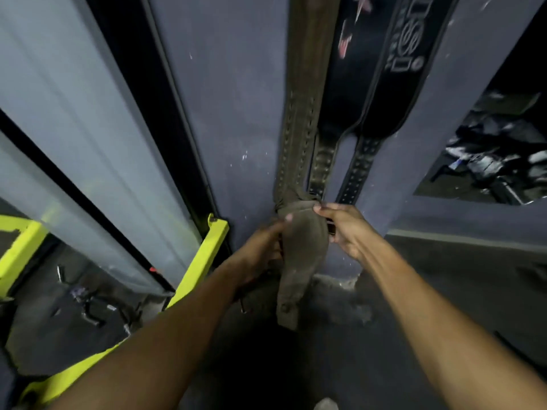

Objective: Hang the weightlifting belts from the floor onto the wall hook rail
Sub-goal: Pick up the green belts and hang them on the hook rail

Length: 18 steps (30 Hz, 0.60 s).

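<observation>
A brown weightlifting belt [305,93] hangs down the grey wall, its lower end folded over between my hands. My left hand [260,253] grips the folded brown end [302,255] from the left. From the right, my right hand [343,229] pinches its top edge with thumb and fingers. Two black belts hang beside the brown one: one with red marks [343,84] and one with white lettering [393,84], their punched strap ends hanging just above my right hand. The hook rail is out of view above.
A yellow-green metal frame [204,255] stands at the left beside grey panels with black edges [88,113]. Dark gym floor lies below. A mirror or opening at the right [497,149] shows blurred equipment. Loose metal clips lie on the floor at left [88,309].
</observation>
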Tool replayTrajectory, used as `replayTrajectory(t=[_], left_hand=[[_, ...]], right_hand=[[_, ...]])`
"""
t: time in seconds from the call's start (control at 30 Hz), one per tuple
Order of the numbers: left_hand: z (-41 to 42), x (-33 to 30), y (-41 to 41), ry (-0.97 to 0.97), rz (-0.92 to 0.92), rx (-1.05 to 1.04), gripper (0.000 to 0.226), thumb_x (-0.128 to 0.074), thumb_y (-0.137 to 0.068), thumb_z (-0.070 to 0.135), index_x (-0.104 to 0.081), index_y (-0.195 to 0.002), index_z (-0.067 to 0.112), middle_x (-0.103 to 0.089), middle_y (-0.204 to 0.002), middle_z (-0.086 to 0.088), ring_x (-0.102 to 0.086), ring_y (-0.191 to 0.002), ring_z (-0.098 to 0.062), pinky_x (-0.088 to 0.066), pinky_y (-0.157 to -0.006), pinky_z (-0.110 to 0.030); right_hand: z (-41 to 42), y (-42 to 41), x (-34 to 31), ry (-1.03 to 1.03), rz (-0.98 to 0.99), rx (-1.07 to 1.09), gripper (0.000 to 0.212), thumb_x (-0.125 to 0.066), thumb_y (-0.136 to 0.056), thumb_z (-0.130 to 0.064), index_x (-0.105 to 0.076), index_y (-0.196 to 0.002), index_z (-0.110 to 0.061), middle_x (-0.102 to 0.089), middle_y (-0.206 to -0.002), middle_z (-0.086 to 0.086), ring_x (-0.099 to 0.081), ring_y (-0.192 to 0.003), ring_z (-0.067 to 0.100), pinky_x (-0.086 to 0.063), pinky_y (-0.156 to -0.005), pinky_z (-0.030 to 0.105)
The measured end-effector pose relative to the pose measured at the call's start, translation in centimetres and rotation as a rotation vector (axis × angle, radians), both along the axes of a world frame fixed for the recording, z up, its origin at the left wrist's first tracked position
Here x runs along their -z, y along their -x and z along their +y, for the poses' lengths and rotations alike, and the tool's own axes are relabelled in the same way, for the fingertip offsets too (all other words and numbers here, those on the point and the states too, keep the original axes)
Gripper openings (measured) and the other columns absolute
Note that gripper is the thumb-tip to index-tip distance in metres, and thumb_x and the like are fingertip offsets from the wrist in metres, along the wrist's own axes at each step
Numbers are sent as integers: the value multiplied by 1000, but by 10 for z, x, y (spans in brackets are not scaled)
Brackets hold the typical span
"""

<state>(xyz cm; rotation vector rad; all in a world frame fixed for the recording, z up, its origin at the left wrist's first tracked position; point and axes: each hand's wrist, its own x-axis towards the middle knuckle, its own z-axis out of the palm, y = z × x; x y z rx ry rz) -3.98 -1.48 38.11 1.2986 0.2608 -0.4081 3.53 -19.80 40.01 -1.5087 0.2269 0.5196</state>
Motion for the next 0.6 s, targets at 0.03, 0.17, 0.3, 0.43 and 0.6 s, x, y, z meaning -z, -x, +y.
replayTrajectory(t=[0.03, 0.17, 0.3, 0.43, 0.6], left_hand=[[-4, -27, -4, 22, 6, -31, 61, -54, -95, 64, -63, -138, 21, -80, -114, -4, -77, -104, -23, -63, -73, -31], [-26, -124, -18, 158, -96, -116, 85, -26, -99, 72, -55, -145, 7, -55, -133, -27, -55, -128, -43, -54, -90, -33], [-50, -201, -26, 176, -351, -227, 46, -44, -109, 34, -61, -136, 1, -67, -132, -26, -67, -112, -36, -53, -104, -49], [-68, -242, -26, 98, -626, -212, 29, -51, -107, 19, -61, -129, 4, -75, -116, -13, -72, -103, -23, -63, -81, -32], [-84, -270, -18, -53, -820, -129, 25, -53, -106, 27, -62, -126, 15, -75, -121, -3, -70, -114, -14, -57, -92, -26]], right_hand=[[-5, 4, -22, -8, -63, 3, 20, -67, -100, -17, -73, -118, -14, -78, -100, 4, -70, -94, 20, -52, -78, 33], [-23, 21, -107, -27, -411, -55, 44, -62, -102, -7, -55, -141, -25, -82, -101, -8, -77, -94, 7, -59, -76, 23], [-48, 32, -170, -52, -631, -135, 61, -59, -101, 3, -45, -152, -27, -80, -106, 12, -75, -99, 16, -61, -90, 33], [-63, 39, -217, -217, -637, -141, 34, -54, -104, -43, -62, -135, -32, -75, -127, 3, -72, -115, 22, -62, -91, 40], [-62, 32, -280, 109, -969, 186, 43, -48, -100, -63, -71, -101, -26, -77, -93, -15, -70, -89, -6, -52, -76, 17]])
